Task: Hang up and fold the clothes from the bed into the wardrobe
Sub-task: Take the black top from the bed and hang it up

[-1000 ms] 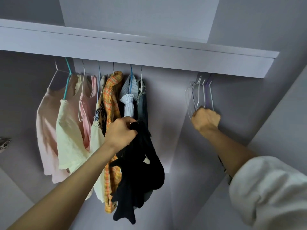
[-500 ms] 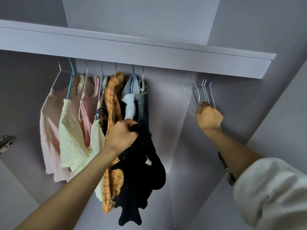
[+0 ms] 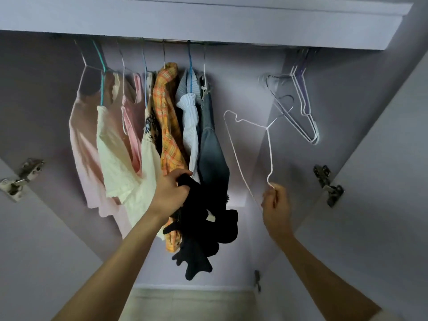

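Note:
My left hand (image 3: 171,193) grips a bunched black garment (image 3: 203,230) that dangles in front of the hung clothes. My right hand (image 3: 275,205) pinches the bottom corner of a white wire hanger (image 3: 268,144), which is off the rail and tilted, its hook pointing up to the right. The wardrobe rail (image 3: 176,41) runs under the top shelf. On it hang a pink top (image 3: 81,140), a cream top (image 3: 115,154), an orange plaid shirt (image 3: 169,117), a pale blue shirt (image 3: 192,117) and blue jeans (image 3: 212,144).
Several empty wire hangers (image 3: 303,107) hang at the rail's right end. Door hinges sit on the left side panel (image 3: 20,177) and the right side panel (image 3: 328,184). A light shelf surface (image 3: 192,302) lies at the wardrobe bottom. Free rail space lies between the jeans and the empty hangers.
My right hand has pulled one white hanger off the rail and lowered it toward me. My left hand with the black garment has dropped lower. The camera has tilted down.

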### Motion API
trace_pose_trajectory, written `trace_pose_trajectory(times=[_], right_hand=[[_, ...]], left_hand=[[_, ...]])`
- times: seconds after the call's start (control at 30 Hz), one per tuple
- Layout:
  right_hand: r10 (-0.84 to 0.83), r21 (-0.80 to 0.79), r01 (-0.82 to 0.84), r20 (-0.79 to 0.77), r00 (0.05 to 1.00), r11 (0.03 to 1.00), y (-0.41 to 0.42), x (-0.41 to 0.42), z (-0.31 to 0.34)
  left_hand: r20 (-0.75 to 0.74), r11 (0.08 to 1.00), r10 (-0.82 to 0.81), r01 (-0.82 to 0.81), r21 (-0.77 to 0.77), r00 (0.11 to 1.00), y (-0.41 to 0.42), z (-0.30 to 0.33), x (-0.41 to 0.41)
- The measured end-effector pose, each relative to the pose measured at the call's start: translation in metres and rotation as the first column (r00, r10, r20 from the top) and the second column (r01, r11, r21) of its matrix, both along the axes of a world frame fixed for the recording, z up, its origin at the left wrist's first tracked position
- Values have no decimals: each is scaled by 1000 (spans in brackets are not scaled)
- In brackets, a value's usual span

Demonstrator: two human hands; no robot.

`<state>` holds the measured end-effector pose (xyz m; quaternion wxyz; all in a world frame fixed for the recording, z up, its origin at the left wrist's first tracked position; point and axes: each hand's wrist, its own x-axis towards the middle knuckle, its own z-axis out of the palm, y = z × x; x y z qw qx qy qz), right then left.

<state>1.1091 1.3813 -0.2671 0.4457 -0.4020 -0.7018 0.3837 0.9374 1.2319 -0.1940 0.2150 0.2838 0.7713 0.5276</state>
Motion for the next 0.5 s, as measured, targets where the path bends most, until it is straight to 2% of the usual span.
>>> trace_pose_trajectory(times=[0.07,0.1,0.13,0.17,0.2,0.23,0.3,0.37,0.5], right_hand=[[135,-156,-143,-61,989,977,-12,10,-8],[220,-301,-238,-92,971,923,-13,10,-5],[285,-464,-315,-136,949,828,-11,7,-2],[303,-599,-331,-152,941,729,-8,3,4],[296,-678,-299,-125,947,672,-6,-2,10],[278,-687,-228,-39,960,690,-9,-5,12],[178,-558,-100,87,980,824,-17,-9,7],[76,-439,-39,68,995,898,-28,-3,-4],[117,-310,-127,-53,992,942,-38,6,1]], left_hand=[[22,1000,-7,7,-16,1000,-7,-9,2],[29,999,-15,16,-30,999,-10,-12,3],[44,999,-19,21,-42,999,-14,-15,4],[57,998,-21,24,-51,998,-16,-16,5],[65,998,-16,19,-58,998,-19,-17,7],[62,998,1,3,-65,998,-24,-18,8],[22,996,70,-69,-61,997,-29,-20,8],[-49,984,157,-160,-74,986,-37,-22,6],[-96,975,167,-179,-133,981,-47,-24,2]])
